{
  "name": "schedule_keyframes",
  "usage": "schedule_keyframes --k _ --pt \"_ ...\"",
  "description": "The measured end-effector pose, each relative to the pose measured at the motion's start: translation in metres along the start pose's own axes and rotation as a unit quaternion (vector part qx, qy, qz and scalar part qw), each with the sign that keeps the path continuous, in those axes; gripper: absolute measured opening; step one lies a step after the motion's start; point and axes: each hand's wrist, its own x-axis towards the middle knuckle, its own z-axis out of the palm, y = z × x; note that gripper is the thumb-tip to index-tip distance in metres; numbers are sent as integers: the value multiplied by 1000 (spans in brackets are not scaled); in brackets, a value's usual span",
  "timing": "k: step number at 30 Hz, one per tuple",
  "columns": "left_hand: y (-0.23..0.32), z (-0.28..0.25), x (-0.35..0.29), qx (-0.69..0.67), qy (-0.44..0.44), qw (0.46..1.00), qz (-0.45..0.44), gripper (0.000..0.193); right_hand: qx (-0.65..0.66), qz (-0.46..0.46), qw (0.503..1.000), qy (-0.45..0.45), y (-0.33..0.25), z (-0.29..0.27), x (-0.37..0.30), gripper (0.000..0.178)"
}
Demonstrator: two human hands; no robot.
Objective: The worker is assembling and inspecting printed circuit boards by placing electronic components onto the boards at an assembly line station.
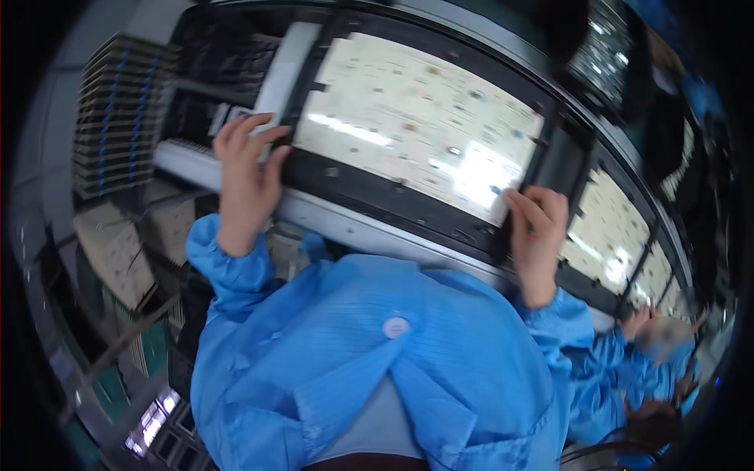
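Note:
A large pale circuit board with small parts scattered over it lies in a black frame in front of me. Bright glare covers part of its right side. My left hand is by the frame's left side, its fingers apart and bent, with nothing seen in them. At the board's near right corner is my right hand. Its thumb and fingertips are brought together there, and whatever they may hold is too small to make out.
A metal rail runs along the near side. More framed boards continue to the right, where another person in a blue sleeve works. A tall stack of boards or trays stands at the left, with racked boards below it.

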Motion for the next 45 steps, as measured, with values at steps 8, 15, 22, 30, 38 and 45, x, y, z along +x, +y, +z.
schedule_keyframes --k 8,15,22,30,38,45 --pt "-16 -2 -3 -26 -63 996 53 22 37 42 998 -42 -31 -15 4 44" --pt "-43 -7 33 -9 -139 952 271 16 103 -12 991 -80 -56 6 -3 40" --pt "-26 -25 79 99 -199 842 492 16 40 20 997 -64 -28 -23 -2 31" --pt "-31 -17 90 -62 -187 934 299 35 -13 -48 998 -35 -22 5 -29 18" --pt "-33 18 49 -126 -40 991 31 30 -119 134 984 16 -36 31 -38 10" --pt "-34 24 48 -169 -73 983 9 21 -59 140 987 54 -53 20 -25 13"
